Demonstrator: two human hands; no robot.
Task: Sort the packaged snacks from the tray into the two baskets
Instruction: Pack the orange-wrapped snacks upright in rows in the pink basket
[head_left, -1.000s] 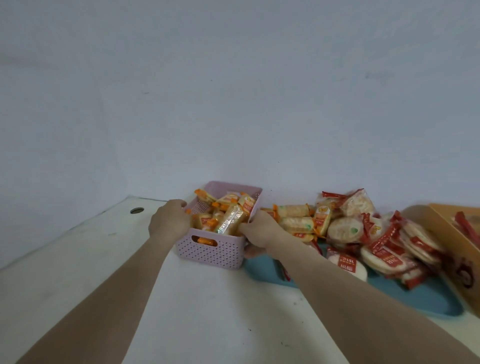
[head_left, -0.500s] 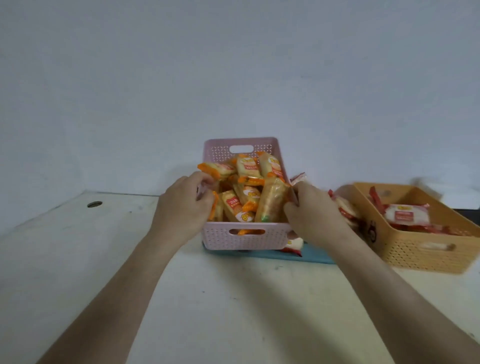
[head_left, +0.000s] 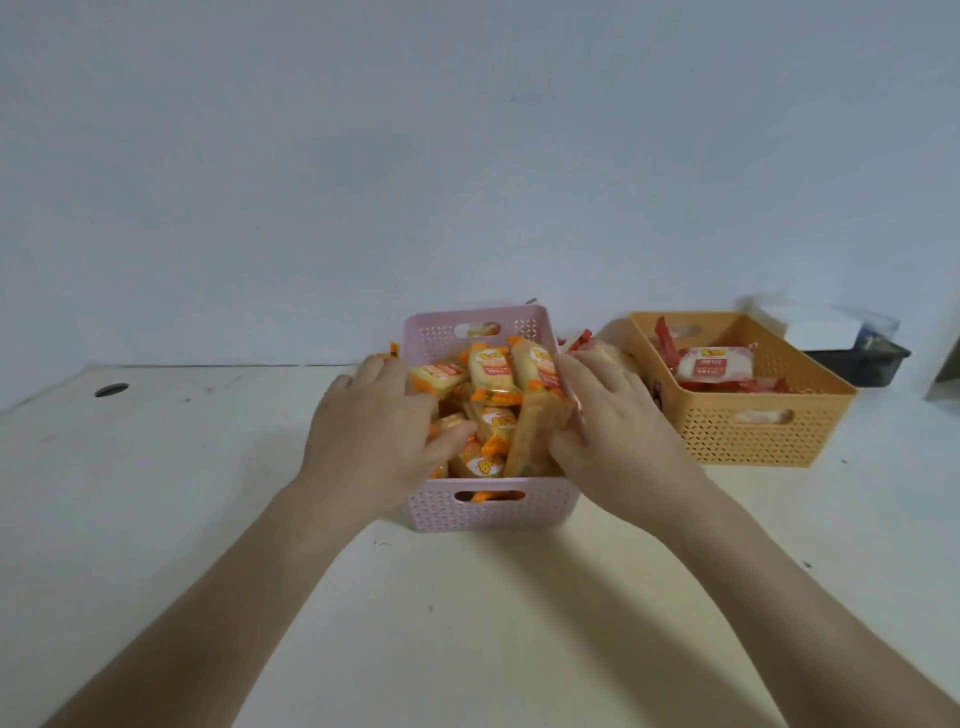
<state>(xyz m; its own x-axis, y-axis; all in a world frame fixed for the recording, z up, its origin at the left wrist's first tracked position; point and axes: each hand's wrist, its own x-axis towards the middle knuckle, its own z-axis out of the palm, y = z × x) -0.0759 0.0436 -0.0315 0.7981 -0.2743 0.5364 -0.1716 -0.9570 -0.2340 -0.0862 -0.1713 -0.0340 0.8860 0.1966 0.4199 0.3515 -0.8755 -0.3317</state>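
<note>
A pink basket (head_left: 488, 512) stands on the white table straight ahead, heaped with several orange-and-yellow snack packs (head_left: 491, 371). My left hand (head_left: 371, 431) grips its left rim and my right hand (head_left: 618, 431) grips its right rim, fingers curled over onto the packs. To the right stands an orange basket (head_left: 753, 431) holding red-and-white snack packs (head_left: 717, 364). A few red packs (head_left: 582, 340) show behind my right hand. The tray is hidden behind the pink basket.
A dark bin (head_left: 862, 364) with a white box (head_left: 815, 330) on it sits at the back right by the wall. A round cable hole (head_left: 111, 389) lies in the table at the far left. The wall runs close behind both baskets.
Both hands have carried the pink basket from the left of the tray to in front of it and closer to me. The blue tray has dropped out of sight behind it.
</note>
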